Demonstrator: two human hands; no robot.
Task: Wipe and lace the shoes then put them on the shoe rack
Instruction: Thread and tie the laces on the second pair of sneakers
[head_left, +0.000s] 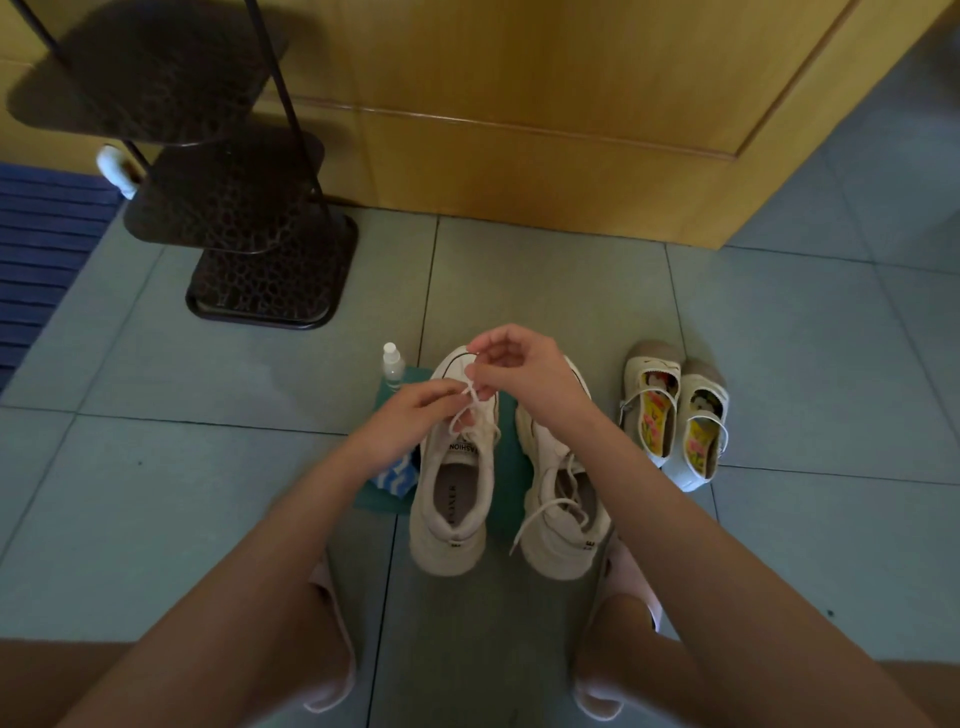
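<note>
"White sneakers, both of them? Where do they stand?"

"On the floor (208, 415), side by side, toes away from the person. A teal cloth (506, 457) lies under them, and its far edge reaches a small clear bottle (393, 366). The left sneaker (457, 467) is under the hands. The right sneaker (563, 499) is just beside it, its loose lace end (514, 545) trailing down its inner side."

"What hems them in?"

"A small pair of strap shoes (675, 415) is near the right sneaker, and a blue-and-white packet (397, 475) touches the left one. The person's feet in pink slippers (332, 649) are at the heels. The dark shoe rack (249, 208) is well apart, far left, its base close to the wooden door (519, 104). Only floor tile lies between rack and sneakers. A blue mat (41, 249) runs along the left edge."

"And the hands?"

"Both are over the toe of the left sneaker. The left hand (415, 410) has its fingers (447, 387) curled, tips pressed together on the white lace (470, 402). The right hand (519, 364) is above it, its fingers (480, 345) bent and pinching the same lace higher up. The lace runs taut from the pinches down to the eyelets."
</note>
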